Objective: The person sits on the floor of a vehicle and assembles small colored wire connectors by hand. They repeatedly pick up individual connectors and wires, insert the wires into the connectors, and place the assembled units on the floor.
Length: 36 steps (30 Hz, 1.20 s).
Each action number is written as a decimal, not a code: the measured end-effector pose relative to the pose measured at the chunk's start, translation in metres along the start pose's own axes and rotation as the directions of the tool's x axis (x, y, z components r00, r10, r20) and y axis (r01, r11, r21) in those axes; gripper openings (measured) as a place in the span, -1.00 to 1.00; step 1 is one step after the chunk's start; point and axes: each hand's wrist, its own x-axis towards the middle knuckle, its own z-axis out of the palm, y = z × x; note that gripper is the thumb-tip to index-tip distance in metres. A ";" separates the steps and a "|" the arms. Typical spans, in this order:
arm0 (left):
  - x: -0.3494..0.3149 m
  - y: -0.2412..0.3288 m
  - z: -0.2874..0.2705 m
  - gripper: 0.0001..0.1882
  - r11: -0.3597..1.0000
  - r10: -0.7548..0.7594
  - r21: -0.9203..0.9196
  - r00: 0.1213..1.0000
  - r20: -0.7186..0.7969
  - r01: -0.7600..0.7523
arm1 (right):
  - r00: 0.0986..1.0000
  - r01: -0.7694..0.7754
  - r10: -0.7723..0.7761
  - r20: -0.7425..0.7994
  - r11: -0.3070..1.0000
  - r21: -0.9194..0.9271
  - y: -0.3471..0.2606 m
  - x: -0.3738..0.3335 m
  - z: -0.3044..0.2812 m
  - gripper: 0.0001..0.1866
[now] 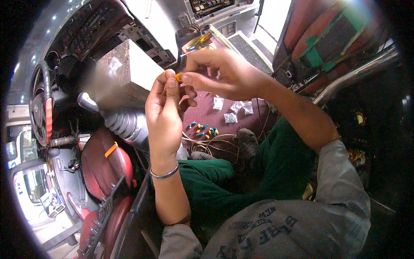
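Note:
High in the middle of the view, my two hands meet at a small orange-yellow piece [179, 77], too small to tell its kind. My left hand [164, 110] pinches it between thumb and fingertips. From the other side, the thumb and finger of my right hand [226, 73] close on it. Below them on the dark red floor lie several small teal and yellow pieces [202, 130]. Behind these are several small clear plastic bags [218, 103], partly filled with something I cannot make out.
Loose pale wires [215, 142] run over the floor by my shoes. Left are a steering wheel [42, 105], gear lever [88, 102], wooden block [128, 75] and red seat [103, 166]. Yellow-handled tools [203, 39] lie beyond my hands. A metal rail [358, 71] is at right.

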 end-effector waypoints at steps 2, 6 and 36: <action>0.000 0.001 0.006 -0.70 0.998 -0.024 0.050 0.998 -0.057 0.027 | 0.998 -0.048 0.050 -0.039 0.998 0.043 -0.001 0.001 -0.002 -0.81; 0.003 -0.001 0.005 -0.72 0.994 0.086 0.069 0.995 -0.056 -0.082 | 0.992 -0.025 0.027 -0.123 1.000 0.018 -0.002 -0.001 0.000 -0.87; 0.006 0.012 -0.009 -0.76 0.953 0.204 0.247 0.975 -0.088 -0.177 | 0.983 0.039 -0.040 -0.182 0.999 -0.012 -0.005 0.001 0.001 -0.88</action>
